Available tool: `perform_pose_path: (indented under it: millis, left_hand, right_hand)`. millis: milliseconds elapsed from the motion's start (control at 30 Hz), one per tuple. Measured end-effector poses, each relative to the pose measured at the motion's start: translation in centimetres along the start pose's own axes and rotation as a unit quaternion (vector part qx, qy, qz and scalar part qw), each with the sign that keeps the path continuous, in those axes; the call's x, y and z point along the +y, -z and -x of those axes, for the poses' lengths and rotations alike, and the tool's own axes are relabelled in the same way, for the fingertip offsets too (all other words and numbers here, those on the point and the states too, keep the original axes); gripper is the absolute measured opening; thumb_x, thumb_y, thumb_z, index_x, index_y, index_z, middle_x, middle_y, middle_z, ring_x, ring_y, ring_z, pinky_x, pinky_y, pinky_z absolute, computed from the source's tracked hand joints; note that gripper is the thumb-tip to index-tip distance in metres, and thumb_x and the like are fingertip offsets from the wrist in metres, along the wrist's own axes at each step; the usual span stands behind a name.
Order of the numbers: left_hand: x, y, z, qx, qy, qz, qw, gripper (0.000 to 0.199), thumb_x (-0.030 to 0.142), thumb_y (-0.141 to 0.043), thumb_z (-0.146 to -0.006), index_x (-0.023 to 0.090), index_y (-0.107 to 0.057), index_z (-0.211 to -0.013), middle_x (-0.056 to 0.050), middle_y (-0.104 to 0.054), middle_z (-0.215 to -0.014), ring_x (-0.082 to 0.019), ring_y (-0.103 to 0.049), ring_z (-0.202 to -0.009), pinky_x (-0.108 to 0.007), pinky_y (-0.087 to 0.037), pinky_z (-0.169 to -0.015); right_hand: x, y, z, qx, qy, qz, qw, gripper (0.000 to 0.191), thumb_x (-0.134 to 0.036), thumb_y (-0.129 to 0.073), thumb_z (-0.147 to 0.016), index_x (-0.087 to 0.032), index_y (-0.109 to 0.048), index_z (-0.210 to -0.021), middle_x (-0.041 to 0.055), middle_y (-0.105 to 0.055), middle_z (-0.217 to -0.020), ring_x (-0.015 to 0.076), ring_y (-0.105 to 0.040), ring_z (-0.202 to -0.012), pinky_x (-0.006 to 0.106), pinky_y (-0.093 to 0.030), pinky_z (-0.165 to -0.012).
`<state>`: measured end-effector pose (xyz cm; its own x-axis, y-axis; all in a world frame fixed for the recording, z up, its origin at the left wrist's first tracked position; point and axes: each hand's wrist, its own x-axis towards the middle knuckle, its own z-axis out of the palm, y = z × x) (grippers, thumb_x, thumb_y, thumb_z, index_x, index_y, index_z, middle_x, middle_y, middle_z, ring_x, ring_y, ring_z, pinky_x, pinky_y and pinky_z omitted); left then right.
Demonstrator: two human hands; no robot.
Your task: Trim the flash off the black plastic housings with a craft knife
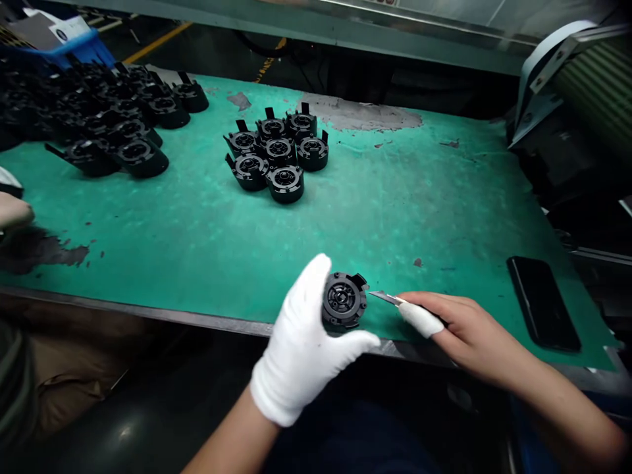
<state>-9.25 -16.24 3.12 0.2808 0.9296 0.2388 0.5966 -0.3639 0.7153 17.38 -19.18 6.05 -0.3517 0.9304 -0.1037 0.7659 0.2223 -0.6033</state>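
Note:
My left hand point(306, 342), in a white glove, is wrapped round a round black plastic part point(344, 299) near the front edge of the green table point(395, 217). The part's ringed face points up, and a raised tab stands at its upper right. My right hand point(459, 326) is bare apart from a white cover on one finger. It pinches a slim craft knife point(388, 297), whose blade tip points left, close to the part's right rim. Whether the tip touches the part is hard to tell.
Several similar black parts point(279, 150) stand grouped mid-table, with many more point(113, 118) at the back left. A phone point(543, 303) lies at the right. Another person's hand point(14, 212) shows at the left edge. A blue bin point(86, 51) sits back left, dark equipment point(567, 125) back right.

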Motion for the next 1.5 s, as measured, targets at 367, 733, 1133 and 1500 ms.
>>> perform_pose_path:
  millis: [367,733,1133,1500]
  left_hand:
    - [-2.0,1.8,-1.1,-0.064,-0.012,0.047,0.997,0.056,0.022,-0.055,-0.094,0.025,-0.042,-0.148,-0.006,-0.051,-0.151,-0.023,-0.048,-0.140,-0.043,-0.038,-0.121]
    - [-0.8,-0.1,0.0,-0.033,0.043,0.053,0.997,0.095,0.044,-0.082,-0.074,0.023,-0.030,-0.151,-0.014,-0.052,-0.143,-0.031,-0.052,-0.134,-0.052,-0.043,-0.114]
    - [-1.5,-0.4,0.0,-0.017,0.029,0.046,0.998,0.088,0.042,-0.079,-0.075,0.021,-0.035,-0.148,-0.014,-0.055,-0.139,-0.030,-0.057,-0.128,-0.047,-0.049,-0.110]
    - [-0.9,-1.0,0.1,0.022,0.033,0.014,0.999,0.084,0.046,-0.079,-0.075,0.021,-0.039,-0.144,-0.014,-0.058,-0.136,-0.031,-0.059,-0.127,-0.049,-0.050,-0.108]
  right_hand:
    - [2.0,1.6,1.3,-0.008,-0.008,0.027,1.000,0.050,-0.011,-0.043,-0.091,-0.029,-0.062,-0.134,0.0030,-0.070,-0.126,0.0217,-0.068,-0.112,0.033,-0.056,-0.089]
    - [-1.4,-0.9,-2.0,-0.047,0.034,0.075,0.995,0.042,-0.020,-0.047,-0.099,-0.030,-0.060,-0.137,0.0053,-0.069,-0.099,0.0198,-0.063,-0.088,0.031,-0.048,-0.076]
    - [-1.8,-1.2,-4.4,-0.037,0.059,0.217,0.974,0.051,-0.012,-0.050,-0.091,-0.033,-0.060,-0.136,0.0033,-0.065,-0.092,0.0210,-0.058,-0.083,0.032,-0.038,-0.067]
    - [-1.9,-1.8,-3.8,0.003,0.042,0.173,0.984,0.041,-0.020,-0.047,-0.098,-0.030,-0.062,-0.135,0.0044,-0.069,-0.096,0.0189,-0.063,-0.086,0.029,-0.041,-0.067]
